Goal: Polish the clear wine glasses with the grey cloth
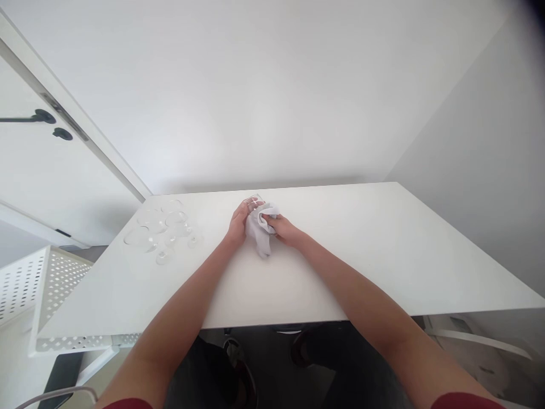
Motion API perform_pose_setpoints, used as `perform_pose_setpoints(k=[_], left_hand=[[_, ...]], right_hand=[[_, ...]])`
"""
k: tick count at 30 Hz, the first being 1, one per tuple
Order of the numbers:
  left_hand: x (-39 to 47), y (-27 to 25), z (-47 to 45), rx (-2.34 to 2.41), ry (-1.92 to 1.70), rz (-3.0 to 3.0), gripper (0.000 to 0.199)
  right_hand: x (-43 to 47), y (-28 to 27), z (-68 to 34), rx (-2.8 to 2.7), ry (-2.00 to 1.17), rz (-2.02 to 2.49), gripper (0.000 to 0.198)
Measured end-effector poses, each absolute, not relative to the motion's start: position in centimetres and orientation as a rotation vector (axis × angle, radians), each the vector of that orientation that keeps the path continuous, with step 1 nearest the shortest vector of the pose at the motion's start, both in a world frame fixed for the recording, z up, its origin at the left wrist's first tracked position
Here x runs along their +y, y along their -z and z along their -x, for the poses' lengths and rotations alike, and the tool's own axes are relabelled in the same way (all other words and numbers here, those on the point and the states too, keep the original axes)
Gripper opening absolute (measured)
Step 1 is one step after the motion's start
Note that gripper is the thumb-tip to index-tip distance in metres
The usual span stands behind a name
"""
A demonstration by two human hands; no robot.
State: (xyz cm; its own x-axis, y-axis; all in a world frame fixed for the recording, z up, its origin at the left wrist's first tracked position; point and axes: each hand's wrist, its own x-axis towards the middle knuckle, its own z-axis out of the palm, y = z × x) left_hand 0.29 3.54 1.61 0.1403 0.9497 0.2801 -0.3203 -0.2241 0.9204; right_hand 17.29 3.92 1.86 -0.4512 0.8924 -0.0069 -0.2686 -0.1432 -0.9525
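Near the back middle of the white table, my left hand (239, 220) is closed around a clear drinking glass (255, 199). The glass is tilted, and the fingers and cloth hide much of it. My right hand (287, 229) grips a light grey cloth (259, 232) and presses it against the glass. One end of the cloth hangs down toward the table top. To the left of my hands, several clear stemmed glasses (175, 220) are grouped together; their outlines are faint against the white surface.
The white table (361, 244) reaches to the wall behind. At the left are a white perforated cart (63, 272) and a door with a dark handle (42, 116). A dark flat object (63, 375) and a cable (63, 391) are at the lower left.
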Motion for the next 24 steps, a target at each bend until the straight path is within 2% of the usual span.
perform_pose_setpoints(k=[6,11,13,19,22,24], left_hand=[[3.4,-1.7,0.0,0.659,-1.352,-1.273,0.064],[3.6,-1.3,0.1,0.742,-1.429,-1.345,0.062],[3.7,-1.3,0.1,0.746,-1.445,-1.356,0.062],[3.6,-1.4,0.4,0.729,-1.412,-1.287,0.058],[3.5,-1.4,0.3,0.707,-1.392,-1.271,0.059],[3.4,-1.5,0.3,0.7,-1.395,-1.267,0.059]], right_hand=[[3.7,-2.0,-17.5,-1.357,-1.684,0.758,0.046],[4.0,-1.0,-17.3,-1.616,-1.196,1.01,0.024],[3.9,-1.2,-17.2,-1.625,-1.131,1.017,0.022],[3.3,-2.8,-17.6,-1.374,-1.772,0.732,0.035],[3.2,-3.5,-18.4,-1.231,-1.987,0.644,0.035],[3.3,-3.6,-18.7,-1.182,-2.07,0.597,0.043]])
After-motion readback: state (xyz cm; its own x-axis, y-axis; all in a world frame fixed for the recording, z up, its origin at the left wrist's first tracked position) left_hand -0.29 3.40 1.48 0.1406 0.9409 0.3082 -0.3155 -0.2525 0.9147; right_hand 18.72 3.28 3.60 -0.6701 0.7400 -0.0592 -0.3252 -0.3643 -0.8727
